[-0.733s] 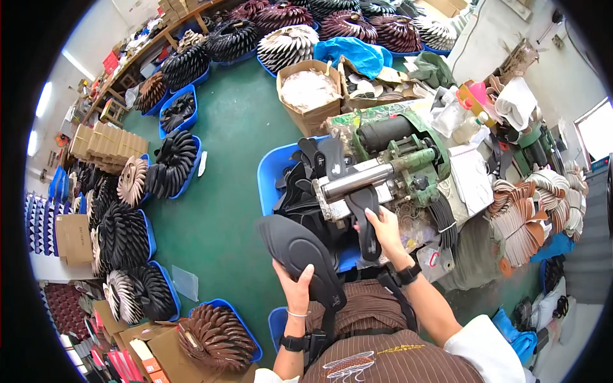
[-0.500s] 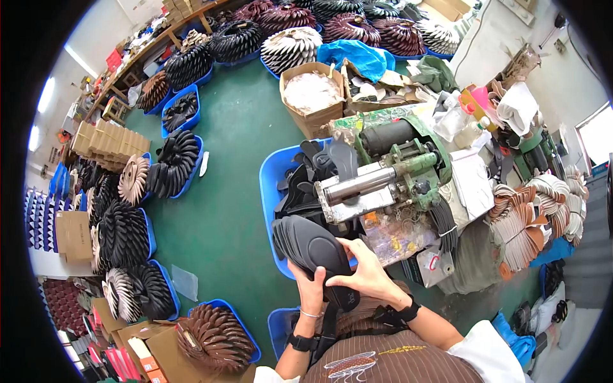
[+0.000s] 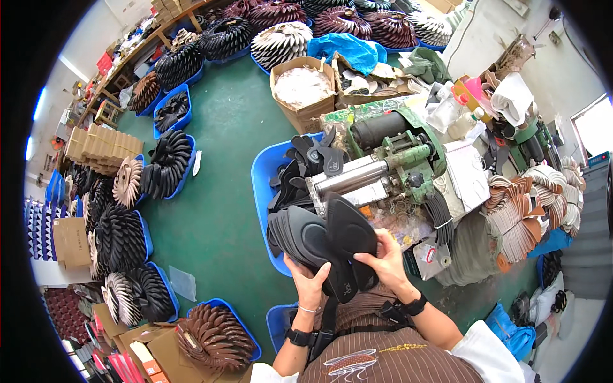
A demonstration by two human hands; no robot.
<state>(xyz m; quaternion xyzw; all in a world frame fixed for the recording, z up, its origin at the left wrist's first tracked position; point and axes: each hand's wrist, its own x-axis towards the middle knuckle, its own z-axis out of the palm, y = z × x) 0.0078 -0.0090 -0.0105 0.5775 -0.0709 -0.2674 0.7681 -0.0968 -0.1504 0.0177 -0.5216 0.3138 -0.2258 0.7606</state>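
Hands are low in the middle of the view, just above the person's striped apron (image 3: 383,357). Left hand (image 3: 311,286) closes its fingers on the lower edge of a stack of black soles (image 3: 306,239), and right hand (image 3: 383,262) grips the stack from the other side, with the thumb on a top sole (image 3: 350,230) that tilts over the others. Both wrists carry dark bands. The stack is held in the air, in front of the chest, over the near rim of a blue bin (image 3: 262,185) which holds more black soles. Just behind the stack stands a green machine (image 3: 402,153) with a bare metal roller (image 3: 348,177) pointing toward the bin. On the right of the machine lie fanned brown and white soles (image 3: 530,204). Behind the machine stands a cardboard box (image 3: 300,89) with white pieces inside. On the green floor (image 3: 217,210), to the left and far back, many blue trays (image 3: 169,163) hold soles set in round fans, dark, brown and pale.
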